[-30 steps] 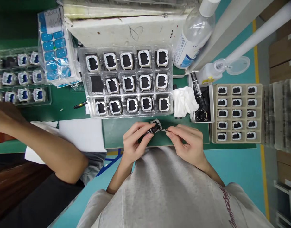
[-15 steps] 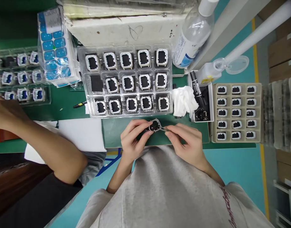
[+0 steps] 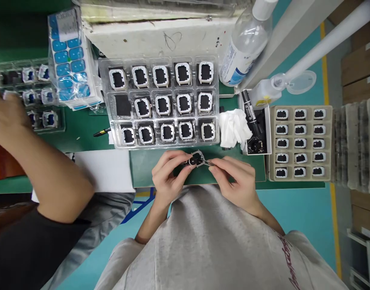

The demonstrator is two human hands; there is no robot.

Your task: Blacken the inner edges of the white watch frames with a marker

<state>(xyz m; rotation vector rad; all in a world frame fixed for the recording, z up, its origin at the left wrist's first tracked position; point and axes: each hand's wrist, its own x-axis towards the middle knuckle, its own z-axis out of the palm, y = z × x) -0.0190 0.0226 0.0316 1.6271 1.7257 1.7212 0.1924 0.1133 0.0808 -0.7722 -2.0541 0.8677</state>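
Above the bench edge, my left hand is closed with its fingertips on a small watch case. The case has a pale rim and a black inner part, and fingers cover its left side. Thin metal tweezers are pinched in my right hand, their tips at the black part of the case. Just beyond both hands lies a clear plastic tray of similar white-rimmed cases, one compartment showing only a dark lining.
To the right are a crumpled white cloth, a small box with markers and black parts, and a beige tray of cases. A clear bottle stands behind. At left, a co-worker's arm reaches over another tray.
My hands have barely shifted, with the tweezers still at the watch case. The co-worker's arm at left has moved up and left, over their tray.
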